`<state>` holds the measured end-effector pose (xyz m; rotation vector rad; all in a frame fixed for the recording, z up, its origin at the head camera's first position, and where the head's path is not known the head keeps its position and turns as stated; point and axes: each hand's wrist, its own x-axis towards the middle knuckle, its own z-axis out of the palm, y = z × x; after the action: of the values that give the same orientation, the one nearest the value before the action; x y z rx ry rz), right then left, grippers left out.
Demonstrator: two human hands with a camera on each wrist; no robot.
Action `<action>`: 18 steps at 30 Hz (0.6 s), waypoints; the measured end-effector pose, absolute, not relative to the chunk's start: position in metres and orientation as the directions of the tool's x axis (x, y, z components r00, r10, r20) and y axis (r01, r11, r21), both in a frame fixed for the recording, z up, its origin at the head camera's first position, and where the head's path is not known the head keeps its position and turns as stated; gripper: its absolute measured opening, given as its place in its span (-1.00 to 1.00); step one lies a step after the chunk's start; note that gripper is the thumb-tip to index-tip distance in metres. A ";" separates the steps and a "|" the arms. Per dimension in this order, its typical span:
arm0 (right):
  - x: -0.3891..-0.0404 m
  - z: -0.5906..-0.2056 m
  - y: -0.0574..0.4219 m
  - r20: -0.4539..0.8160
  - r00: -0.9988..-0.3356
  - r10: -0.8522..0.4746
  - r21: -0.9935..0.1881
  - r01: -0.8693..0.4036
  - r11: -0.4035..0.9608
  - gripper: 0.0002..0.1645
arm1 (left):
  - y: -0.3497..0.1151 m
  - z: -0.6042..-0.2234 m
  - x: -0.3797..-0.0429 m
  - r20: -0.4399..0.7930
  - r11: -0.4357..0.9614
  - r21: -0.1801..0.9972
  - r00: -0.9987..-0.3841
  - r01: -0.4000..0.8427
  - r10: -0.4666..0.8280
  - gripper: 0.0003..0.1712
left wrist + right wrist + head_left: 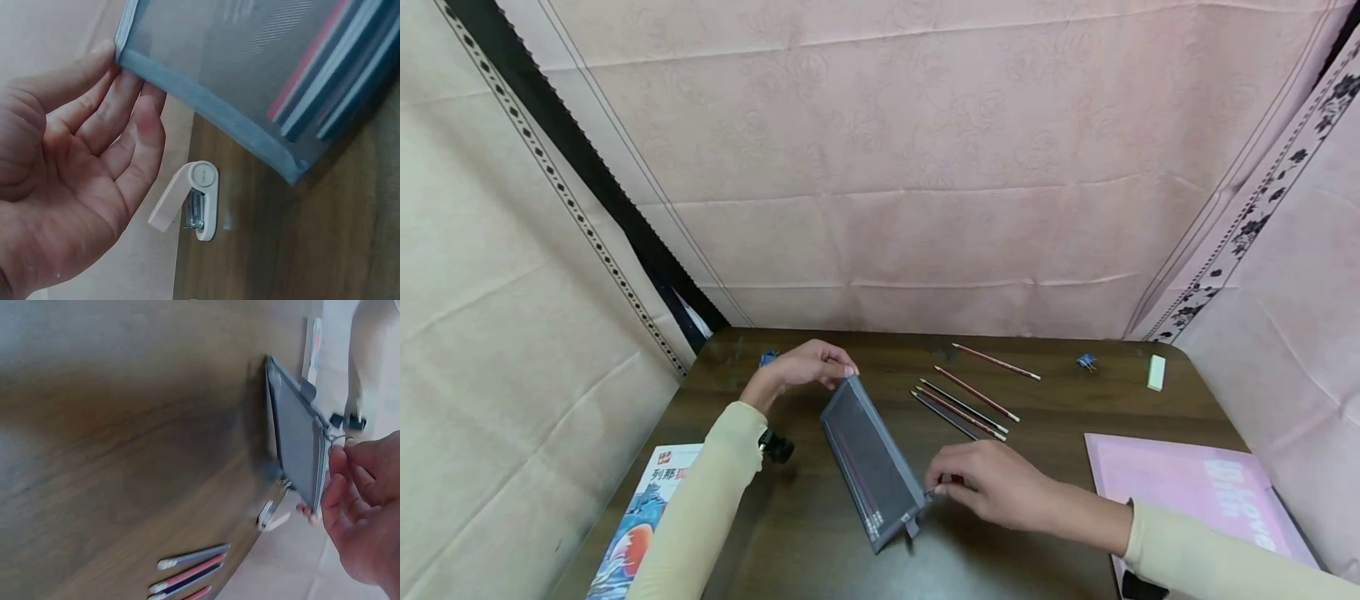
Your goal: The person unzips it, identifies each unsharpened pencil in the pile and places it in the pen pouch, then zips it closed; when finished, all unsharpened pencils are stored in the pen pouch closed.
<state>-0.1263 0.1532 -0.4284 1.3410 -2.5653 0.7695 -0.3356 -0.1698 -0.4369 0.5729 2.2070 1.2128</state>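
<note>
A grey mesh zip pouch [868,450] stands tilted on its long edge over the table, between both hands. Inside it, pencils [328,69] show through the mesh. At the pouch's far upper corner, my left hand [808,364] pinches the zipped edge between thumb and fingers. My right hand [992,483] pinches the small zipper pull [337,437] at the near end of that edge. Several loose pencils [977,393] lie beyond the right hand, one partly hidden behind it. A pale pink and white stapler [209,200] lies below the left hand in the left wrist view.
A picture-covered book [643,517] lies at the left, partly under the left sleeve. On the right are a pink folder [1172,483], a pale green eraser [1156,372] and a blue binder clip [1086,362]. Cloth curtains [925,167] enclose the table [820,575].
</note>
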 end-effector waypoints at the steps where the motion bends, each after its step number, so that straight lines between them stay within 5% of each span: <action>1: -0.129 -0.429 0.156 0.350 -0.608 -0.712 -0.375 -0.788 0.488 -0.86 | -0.170 -0.438 -0.335 -0.262 0.508 0.855 -0.759 0.104 0.597 -0.72; 6: -0.143 -0.440 0.171 0.339 -0.662 -0.668 -0.341 -0.748 0.569 -0.83 | -0.171 -0.439 -0.328 -0.324 0.591 0.800 -0.752 0.106 0.574 -0.78; 18: -0.171 -0.479 0.196 0.258 -0.800 -0.541 -0.426 -0.597 0.680 -0.88 | -0.186 -0.441 -0.301 -0.595 0.787 0.608 -0.598 0.102 0.537 -0.86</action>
<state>-0.1710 0.1957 -0.4786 0.9444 -2.7766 0.7635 -0.3013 -0.1859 -0.4405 0.4721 2.1505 0.6726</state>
